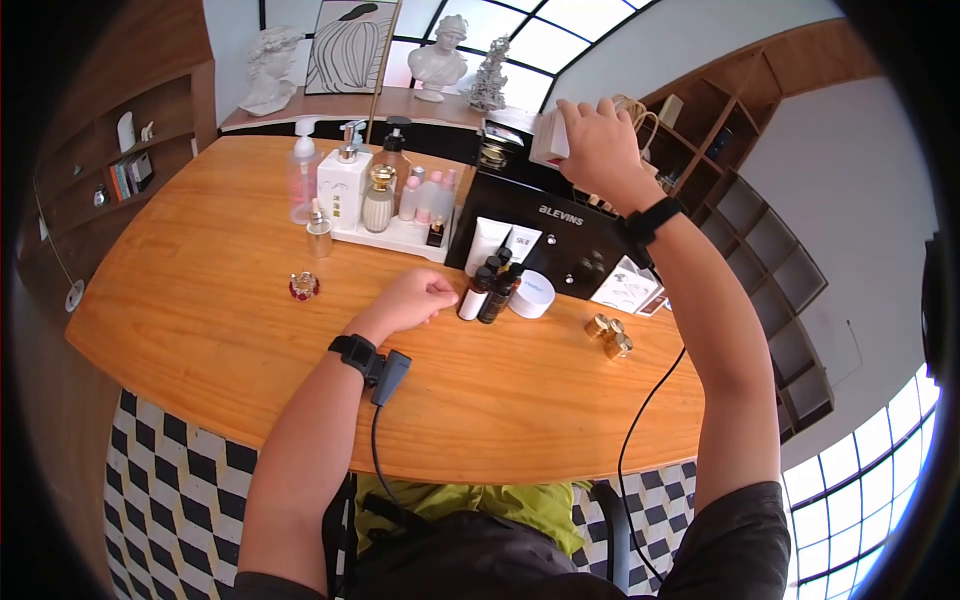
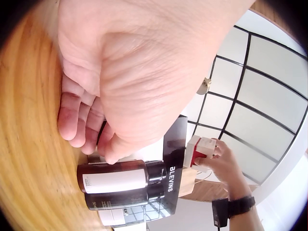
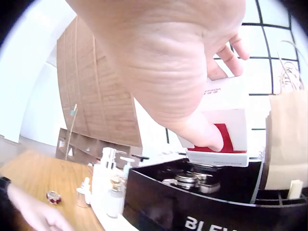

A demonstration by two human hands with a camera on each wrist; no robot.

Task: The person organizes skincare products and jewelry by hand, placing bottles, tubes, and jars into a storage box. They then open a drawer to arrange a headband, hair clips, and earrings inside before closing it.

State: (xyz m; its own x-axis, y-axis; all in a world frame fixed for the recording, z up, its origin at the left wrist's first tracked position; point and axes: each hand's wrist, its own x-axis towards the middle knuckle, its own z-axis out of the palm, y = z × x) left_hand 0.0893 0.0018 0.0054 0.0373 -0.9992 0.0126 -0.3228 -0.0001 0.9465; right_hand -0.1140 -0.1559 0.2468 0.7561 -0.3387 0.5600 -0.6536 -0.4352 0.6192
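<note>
My right hand (image 1: pixel 602 145) is raised over the black BLEVINS box (image 1: pixel 600 235) and grips a small white carton (image 3: pixel 226 98) with a red patch. In the right wrist view my thumb presses on that red patch, while the other fingers lie over the carton's far side. Below it, round silvery and gold-toned pieces (image 3: pixel 185 181) lie inside the black box. My left hand (image 1: pixel 412 300) rests by the wooden table with loosely curled fingers and nothing visible in them. Its fingertips are close to small dark bottles (image 2: pixel 113 177) with black caps.
White tubes (image 1: pixel 488 245) and a round white jar (image 1: pixel 533 293) stand before the black box. Gold cylinders (image 1: pixel 609 338) lie to the right. Leftward are a white tray (image 1: pixel 385 241) of pump bottles and perfume, a dropper bottle (image 1: pixel 319 236) and a red jewelled ornament (image 1: pixel 304 287).
</note>
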